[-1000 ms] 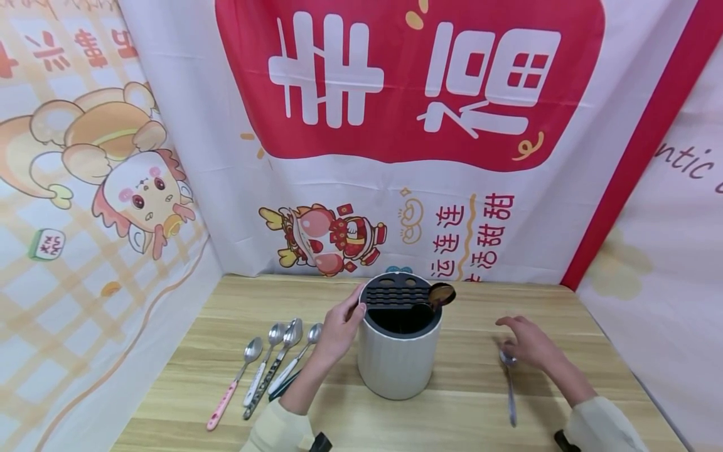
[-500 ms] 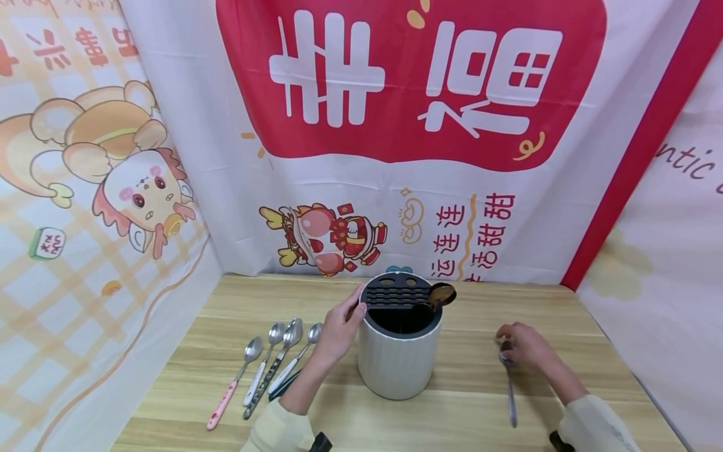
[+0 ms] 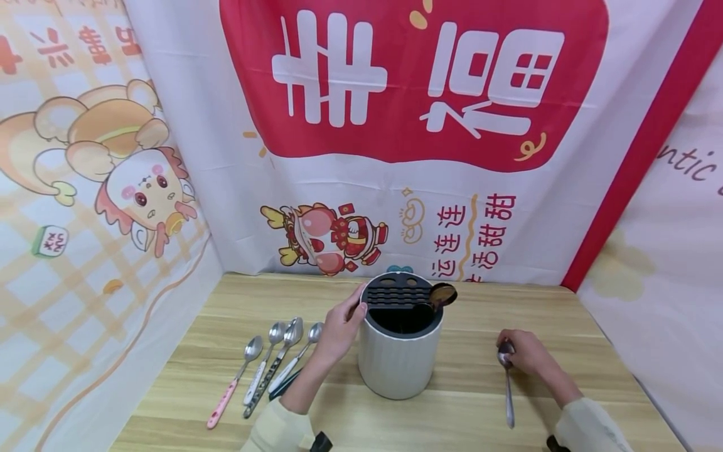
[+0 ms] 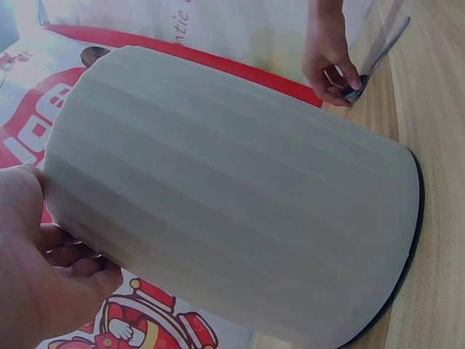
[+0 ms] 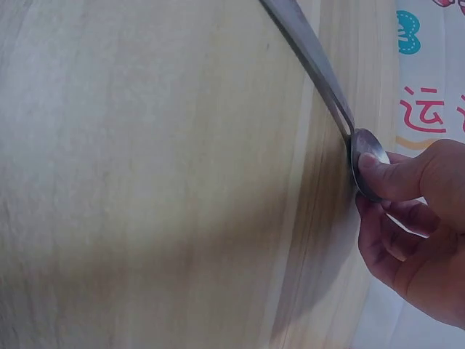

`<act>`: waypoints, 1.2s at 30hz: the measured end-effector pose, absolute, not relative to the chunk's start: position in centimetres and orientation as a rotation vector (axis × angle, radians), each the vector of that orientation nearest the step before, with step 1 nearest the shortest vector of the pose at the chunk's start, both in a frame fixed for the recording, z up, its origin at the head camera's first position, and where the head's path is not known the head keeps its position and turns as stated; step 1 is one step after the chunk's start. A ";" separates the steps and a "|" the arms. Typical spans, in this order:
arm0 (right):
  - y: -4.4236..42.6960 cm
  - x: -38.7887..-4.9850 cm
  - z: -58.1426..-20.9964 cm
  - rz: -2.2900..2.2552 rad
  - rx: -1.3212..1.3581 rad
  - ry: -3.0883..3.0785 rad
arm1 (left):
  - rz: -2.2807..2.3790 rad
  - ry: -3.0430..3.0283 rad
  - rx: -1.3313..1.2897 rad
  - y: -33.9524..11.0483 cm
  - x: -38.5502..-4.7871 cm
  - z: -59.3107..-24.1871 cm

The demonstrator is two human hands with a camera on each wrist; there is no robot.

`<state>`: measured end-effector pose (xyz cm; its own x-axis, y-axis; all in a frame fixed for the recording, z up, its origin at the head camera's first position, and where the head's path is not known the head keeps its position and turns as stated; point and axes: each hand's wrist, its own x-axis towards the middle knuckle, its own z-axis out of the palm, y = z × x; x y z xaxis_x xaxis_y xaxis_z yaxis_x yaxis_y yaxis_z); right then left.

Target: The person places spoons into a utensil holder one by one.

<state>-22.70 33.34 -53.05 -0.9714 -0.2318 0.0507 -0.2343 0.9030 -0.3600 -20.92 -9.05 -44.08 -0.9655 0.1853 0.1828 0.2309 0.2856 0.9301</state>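
A ribbed off-white utensil holder (image 3: 398, 367) with a black slotted lid stands upright mid-table. My left hand (image 3: 341, 326) holds its upper left side near the rim; in the left wrist view the left hand (image 4: 51, 269) has fingers bent against the ribbed wall. A dark, shiny spoon (image 3: 443, 294) leans out of the holder's opening at the right. To the right of the holder, my right hand (image 3: 525, 351) pinches the bowl of a metal spoon (image 3: 509, 395) between thumb and fingers. The right wrist view shows the thumb on the bowl (image 5: 369, 163), with the handle reaching away.
Several spoons lie side by side left of the holder, among them one with a pink handle (image 3: 226, 402) and one with a black patterned handle (image 3: 265, 386). Part of a dark green handle shows beside my left forearm. Printed cloth (image 3: 508, 220) hangs behind the wooden table (image 3: 469, 408).
My right hand has come down, and its fingers have closed on the bowl of the metal spoon, whose handle end has shifted slightly left. The left hand and the holder have stayed put.
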 end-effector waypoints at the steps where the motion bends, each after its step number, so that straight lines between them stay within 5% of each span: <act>1: 33.4 -22.7 -53.1 0.583 0.369 -3.059 | -1.808 -2.488 -0.405 -9.0 -20.9 -44.1; 36: 32.6 -21.4 -48.4 0.927 0.381 -2.902 | -1.817 -2.488 -0.416 -9.1 -21.0 -44.1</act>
